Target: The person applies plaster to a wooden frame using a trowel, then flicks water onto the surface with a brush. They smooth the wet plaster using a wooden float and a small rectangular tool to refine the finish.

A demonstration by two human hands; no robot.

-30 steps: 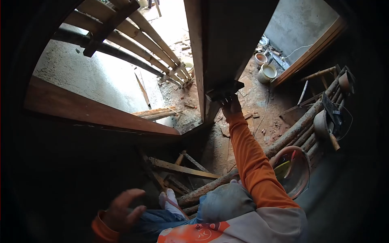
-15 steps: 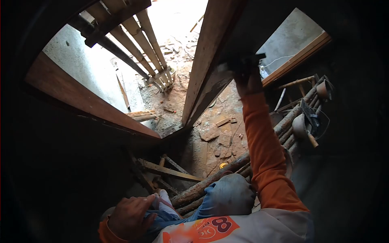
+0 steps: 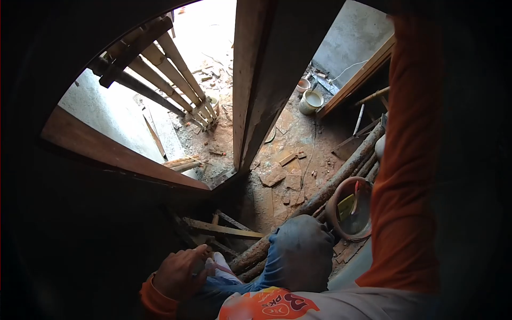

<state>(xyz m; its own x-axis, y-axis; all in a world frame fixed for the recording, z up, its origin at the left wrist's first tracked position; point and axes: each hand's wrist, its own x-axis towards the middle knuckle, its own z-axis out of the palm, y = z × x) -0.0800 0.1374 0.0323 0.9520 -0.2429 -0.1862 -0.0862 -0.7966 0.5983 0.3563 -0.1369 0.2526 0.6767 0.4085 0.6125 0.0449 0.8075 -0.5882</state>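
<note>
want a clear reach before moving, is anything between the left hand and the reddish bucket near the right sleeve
Yes: in this view the bent knee lies directly between the left hand and the reddish bucket.

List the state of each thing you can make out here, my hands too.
Left hand: loosely open, fingers bent
Right sleeve: stretched out; right hand out of view
Bucket: upright on floor, pale contents
Round bowl: holds a yellow thing and a red one
Broken pieces: scattered

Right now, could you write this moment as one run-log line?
Left hand: near jeans, loosely curled, nothing visible held | Right sleeve: raised, right hand out of view | Container: beside pole, yellow item inside
</note>
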